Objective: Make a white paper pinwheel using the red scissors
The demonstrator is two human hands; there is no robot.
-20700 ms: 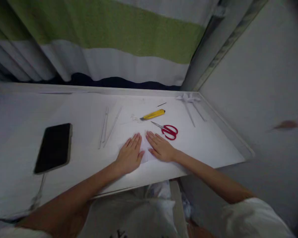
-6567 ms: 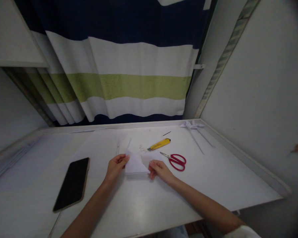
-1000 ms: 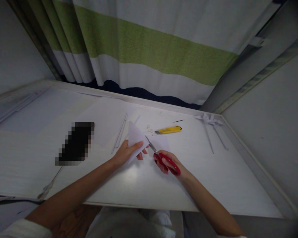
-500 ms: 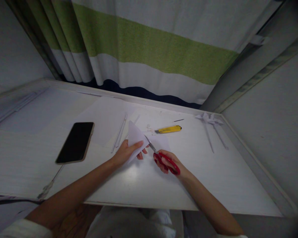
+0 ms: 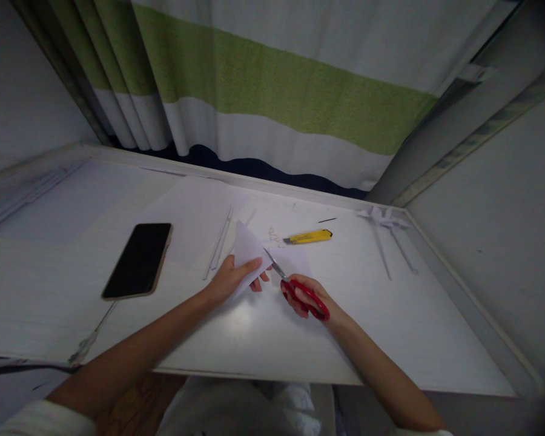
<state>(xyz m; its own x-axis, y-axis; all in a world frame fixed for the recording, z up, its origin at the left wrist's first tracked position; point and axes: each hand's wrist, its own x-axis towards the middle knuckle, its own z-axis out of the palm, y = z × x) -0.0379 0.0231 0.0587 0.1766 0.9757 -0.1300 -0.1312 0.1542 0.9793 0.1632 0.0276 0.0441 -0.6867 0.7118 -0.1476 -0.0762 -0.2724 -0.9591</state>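
My left hand [image 5: 236, 280] grips a folded white sheet of paper [image 5: 249, 245], thumb on top and fingers beneath it. A pair of red-handled scissors [image 5: 312, 298] is in my right hand [image 5: 305, 292], my fingers in the handle loops. The metal blades point up and left and meet the right edge of the paper. Whether the blades are closed on the paper is too small to tell. Behind the scissors another white piece of paper [image 5: 295, 261] lies on the table.
A yellow box cutter [image 5: 309, 237] and small scraps [image 5: 275, 236] lie beyond my hands. A black phone [image 5: 138, 260] is at left, with thin white sticks [image 5: 220, 242] nearer the middle. Paper flowers on stems [image 5: 384, 218] lie at the right back. A striped curtain [image 5: 272, 85] hangs behind.
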